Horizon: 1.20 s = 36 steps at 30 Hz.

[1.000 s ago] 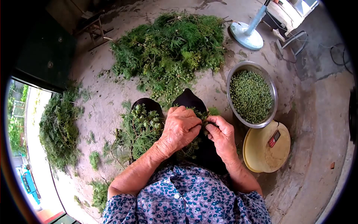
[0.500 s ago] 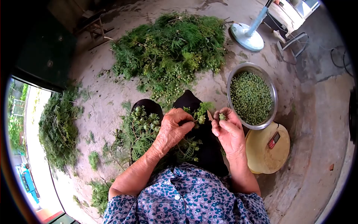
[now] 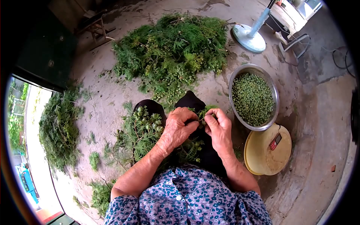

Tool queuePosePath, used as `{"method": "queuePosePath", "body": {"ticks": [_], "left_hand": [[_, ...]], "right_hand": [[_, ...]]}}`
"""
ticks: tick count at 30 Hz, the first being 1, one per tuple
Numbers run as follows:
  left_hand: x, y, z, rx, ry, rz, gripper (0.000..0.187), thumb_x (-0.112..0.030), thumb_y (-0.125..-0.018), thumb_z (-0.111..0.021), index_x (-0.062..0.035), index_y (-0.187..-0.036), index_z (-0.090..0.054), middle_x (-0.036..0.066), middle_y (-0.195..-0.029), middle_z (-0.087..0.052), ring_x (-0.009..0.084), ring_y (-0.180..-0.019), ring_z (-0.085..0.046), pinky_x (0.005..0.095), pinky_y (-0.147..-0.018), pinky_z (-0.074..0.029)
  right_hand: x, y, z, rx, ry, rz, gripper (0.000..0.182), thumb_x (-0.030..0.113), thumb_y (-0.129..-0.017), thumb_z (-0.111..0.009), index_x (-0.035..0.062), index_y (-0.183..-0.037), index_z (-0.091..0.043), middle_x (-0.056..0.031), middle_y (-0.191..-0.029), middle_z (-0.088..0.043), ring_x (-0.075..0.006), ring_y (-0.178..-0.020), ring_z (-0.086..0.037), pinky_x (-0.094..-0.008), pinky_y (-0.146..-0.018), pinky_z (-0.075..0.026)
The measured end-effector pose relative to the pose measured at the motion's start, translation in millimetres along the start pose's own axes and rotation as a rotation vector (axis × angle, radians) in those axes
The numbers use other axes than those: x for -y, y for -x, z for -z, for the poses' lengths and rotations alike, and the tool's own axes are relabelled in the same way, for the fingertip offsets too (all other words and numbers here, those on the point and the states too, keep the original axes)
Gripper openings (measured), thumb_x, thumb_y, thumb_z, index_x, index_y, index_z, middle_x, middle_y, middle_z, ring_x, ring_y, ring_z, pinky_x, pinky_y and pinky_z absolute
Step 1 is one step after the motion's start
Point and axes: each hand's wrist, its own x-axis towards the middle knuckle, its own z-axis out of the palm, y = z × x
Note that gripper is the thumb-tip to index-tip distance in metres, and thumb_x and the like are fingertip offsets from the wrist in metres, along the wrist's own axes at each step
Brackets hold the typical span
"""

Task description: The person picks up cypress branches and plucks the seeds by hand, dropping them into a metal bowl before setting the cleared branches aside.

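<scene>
My left hand (image 3: pixel 179 126) is closed in a pinch on a leafy conifer sprig (image 3: pixel 202 111) above my lap. My right hand (image 3: pixel 218 129) meets it at the sprig's right end, thumb and forefinger closed on a small green cone there, mostly hidden by the fingers. Across my dark-trousered legs lies a cone-bearing conifer branch (image 3: pixel 140 131), with clusters of pale green cones near its top. To the right of my right hand, a steel bowl (image 3: pixel 276 98) holds many picked green cones (image 3: pixel 253 99).
A big heap of conifer branches (image 3: pixel 172 48) lies ahead, another pile (image 3: pixel 58 129) at left. A yellow round lid or stool (image 3: pixel 262 157) bears a small red-and-black device (image 3: pixel 275 141). A pale stand base (image 3: pixel 249 38) stands at the back right.
My right hand has moved left from beside the bowl to the sprig, and its fingers have closed there. The cone seen in it before is now out of sight. My left hand barely moved.
</scene>
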Motion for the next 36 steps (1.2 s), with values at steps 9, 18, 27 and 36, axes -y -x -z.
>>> {"method": "queuePosePath", "body": {"ticks": [9, 18, 27, 36], "left_hand": [[-2, -3, -1, 0.062, 0.089, 0.057, 0.013, -0.009, -0.071, -0.062, -0.0009, -0.080, -0.059, 0.008, -0.076, -0.054, 0.0235, -0.080, -0.052, 0.0325, -0.071, -0.042], [-5, 2, 7, 0.049, 0.420, 0.367, 0.012, -0.009, -0.074, -0.063, -0.0003, -0.082, -0.061, -0.002, -0.068, -0.054, 0.0069, -0.065, -0.048, 0.0230, -0.062, -0.039], [0, 3, 5, 0.043, 0.296, 0.233, 0.012, -0.009, -0.073, -0.063, 0.0001, -0.080, -0.059, 0.003, -0.073, -0.053, 0.0123, -0.070, -0.050, 0.0256, -0.065, -0.040], [-2, -1, 1, 0.045, 0.207, 0.165, 0.014, -0.010, -0.072, -0.062, 0.0007, -0.080, -0.058, 0.007, -0.076, -0.053, 0.0186, -0.077, -0.052, 0.0287, -0.069, -0.041]], "right_hand": [[-2, 2, -5, -0.122, -0.220, -0.093, 0.016, 0.022, -0.087, -0.057, 0.0066, -0.083, -0.053, 0.0049, -0.069, -0.047, -0.0038, -0.052, -0.040, -0.0179, -0.044, -0.032], [9, -14, 23, -0.094, -0.445, -0.016, 0.009, 0.009, -0.087, -0.053, 0.0029, -0.094, -0.050, -0.0035, -0.077, -0.052, -0.0115, -0.060, -0.052, -0.0207, -0.048, -0.040], [1, 1, 7, 0.060, -0.374, -0.157, 0.014, 0.014, -0.085, -0.060, 0.0034, -0.093, -0.055, 0.0004, -0.072, -0.050, -0.0073, -0.052, -0.046, -0.0175, -0.041, -0.031], [-1, 1, -3, -0.024, -0.568, -0.243, 0.009, 0.011, -0.084, -0.060, 0.0053, -0.086, -0.054, 0.0005, -0.071, -0.052, -0.0078, -0.050, -0.047, -0.0190, -0.041, -0.033]]}}
